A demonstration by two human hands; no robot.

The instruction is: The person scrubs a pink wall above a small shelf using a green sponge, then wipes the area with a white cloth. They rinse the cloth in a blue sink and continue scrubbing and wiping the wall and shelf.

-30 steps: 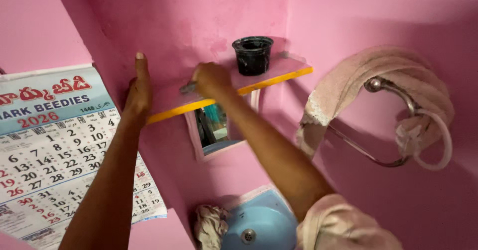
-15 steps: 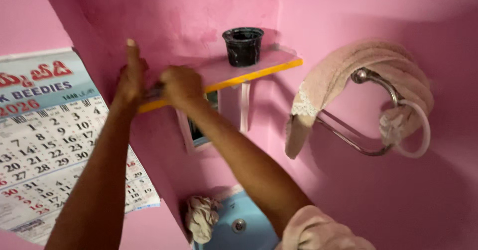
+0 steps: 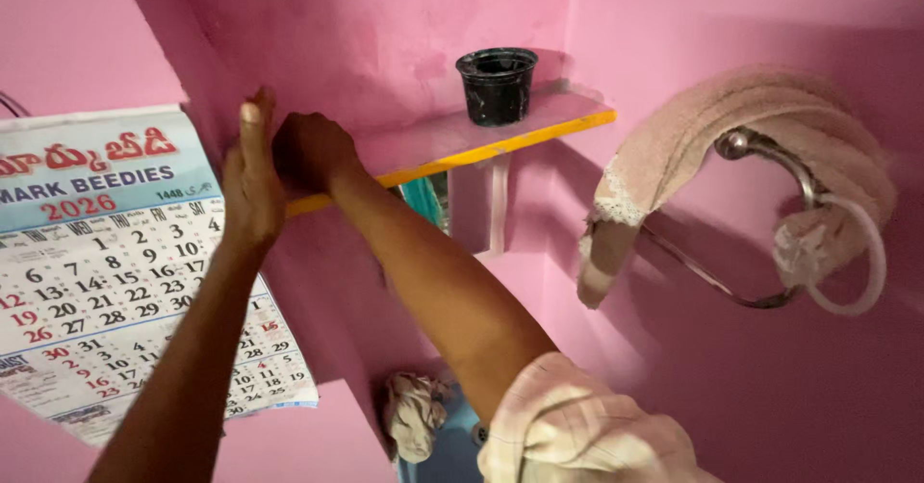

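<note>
A narrow shelf (image 3: 500,141) with a yellow front edge is fixed in the corner of a pink wall. My right hand (image 3: 313,151) rests curled on the shelf's left end, knuckles toward me; what is under its fingers is hidden. Beside it my left hand (image 3: 250,180) lies flat against the wall's outer corner, fingers straight and pointing up, holding nothing. A black plastic cup (image 3: 497,84) stands upright on the shelf's right half, well apart from both hands.
A wall calendar (image 3: 106,262) hangs left of my left arm. A pinkish towel (image 3: 693,151) drapes over a metal rail (image 3: 770,156) on the right wall. Under the shelf are a small mirror (image 3: 423,199), a blue basin (image 3: 448,449) and a crumpled cloth (image 3: 414,411).
My right hand has slid leftward along the shelf, from near its middle to its left end beside my left hand. The left hand stays pressed on the wall corner.
</note>
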